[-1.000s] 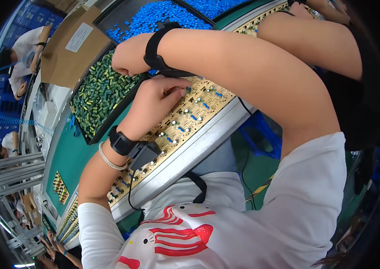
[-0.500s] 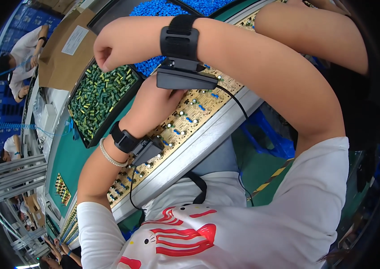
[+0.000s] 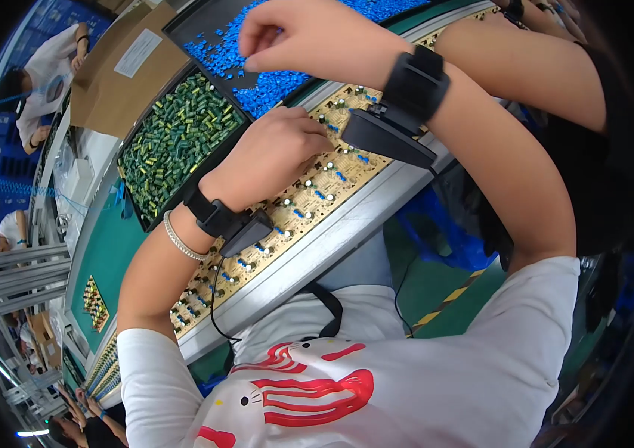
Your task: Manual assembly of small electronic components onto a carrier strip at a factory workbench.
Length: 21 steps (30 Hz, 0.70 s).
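**Hands at the circuit board and the blue parts tray**

Looking down past my white shirt with its red and white cartoon print (image 3: 309, 392), I see the long tan circuit board (image 3: 309, 198) lying slantwise on its grey metal rail (image 3: 332, 250), close against my body. It is studded with small blue and silver components. My left hand (image 3: 276, 153) rests on the board near its middle, fingers curled into a loose fist with the knuckles up; I cannot tell whether anything is inside it. On that wrist sit a black strap with a small black device (image 3: 246, 231) and a thin beaded bracelet (image 3: 177, 237), and a black cable hangs down from the device.

My right hand (image 3: 298, 33) is farther out, crossed over above the tray of small blue parts (image 3: 272, 78). Its thumb and fingertips are pinched together, pointing down at the blue heap; whether a part sits between them is too small to make out. The right wrist carries a wide black band with a dark wedge-shaped device (image 3: 391, 134) under it, which hangs over the board.

Just left of the blue tray stands a black tray filled with green cylindrical components (image 3: 175, 142). Beyond it lies a brown cardboard box (image 3: 119, 86) with a white label. The green surface (image 3: 107, 257) runs along my left, with another small board (image 3: 94, 302) on it. At the far left another person in white (image 3: 44, 71) bends over their work.
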Motion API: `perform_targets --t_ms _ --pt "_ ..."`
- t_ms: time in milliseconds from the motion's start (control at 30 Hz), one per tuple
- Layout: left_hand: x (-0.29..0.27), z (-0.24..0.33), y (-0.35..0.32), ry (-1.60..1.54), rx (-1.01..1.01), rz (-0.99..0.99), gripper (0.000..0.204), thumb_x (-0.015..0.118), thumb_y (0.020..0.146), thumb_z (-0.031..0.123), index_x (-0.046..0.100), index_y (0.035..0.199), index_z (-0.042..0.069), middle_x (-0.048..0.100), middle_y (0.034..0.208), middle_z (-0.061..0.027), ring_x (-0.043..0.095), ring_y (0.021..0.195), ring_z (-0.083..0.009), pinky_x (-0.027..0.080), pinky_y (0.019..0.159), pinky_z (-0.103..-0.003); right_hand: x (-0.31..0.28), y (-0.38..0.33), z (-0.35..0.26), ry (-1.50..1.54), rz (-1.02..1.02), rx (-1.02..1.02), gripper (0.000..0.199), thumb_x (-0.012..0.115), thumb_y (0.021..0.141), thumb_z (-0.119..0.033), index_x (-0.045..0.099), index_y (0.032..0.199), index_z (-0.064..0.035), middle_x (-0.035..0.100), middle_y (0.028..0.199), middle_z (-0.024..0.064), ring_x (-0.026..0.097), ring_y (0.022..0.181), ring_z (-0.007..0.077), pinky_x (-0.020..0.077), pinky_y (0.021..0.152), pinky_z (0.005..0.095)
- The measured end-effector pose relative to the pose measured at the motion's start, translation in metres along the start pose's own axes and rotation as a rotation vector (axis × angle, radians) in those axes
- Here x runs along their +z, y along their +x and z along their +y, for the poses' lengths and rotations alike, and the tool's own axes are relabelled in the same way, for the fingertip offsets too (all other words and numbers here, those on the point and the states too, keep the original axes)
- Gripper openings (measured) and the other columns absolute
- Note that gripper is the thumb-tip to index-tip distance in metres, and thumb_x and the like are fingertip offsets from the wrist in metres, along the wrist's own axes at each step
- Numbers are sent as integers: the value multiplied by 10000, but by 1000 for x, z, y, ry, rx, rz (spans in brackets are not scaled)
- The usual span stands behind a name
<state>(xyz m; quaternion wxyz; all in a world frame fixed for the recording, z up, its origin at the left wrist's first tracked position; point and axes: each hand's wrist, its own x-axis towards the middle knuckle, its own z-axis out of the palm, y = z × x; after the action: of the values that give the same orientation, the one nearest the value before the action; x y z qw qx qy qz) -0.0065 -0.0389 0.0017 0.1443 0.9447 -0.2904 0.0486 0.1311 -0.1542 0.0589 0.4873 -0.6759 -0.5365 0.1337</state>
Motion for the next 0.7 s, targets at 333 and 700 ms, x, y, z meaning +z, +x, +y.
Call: perform_targets --t_ms 333,700 --pt "-49 -20 -107 163 -417 304 213 647 865 86 693 1064 29 678 1158 -129 616 1075 -326 481 951 -434 8 -141 3 -24 -78 298 117 649 852 6 691 961 3 632 888 41 616 794 114 506 729 254" --pt "-49 -46 -166 79 -757 246 249 677 896 140 683 1117 25 679 1131 -151 623 1071 -361 492 942 -415 30 -155 8 -260 -106 233 140 645 838 17 697 965 -7 672 872 122 665 774 225 528 704 313"
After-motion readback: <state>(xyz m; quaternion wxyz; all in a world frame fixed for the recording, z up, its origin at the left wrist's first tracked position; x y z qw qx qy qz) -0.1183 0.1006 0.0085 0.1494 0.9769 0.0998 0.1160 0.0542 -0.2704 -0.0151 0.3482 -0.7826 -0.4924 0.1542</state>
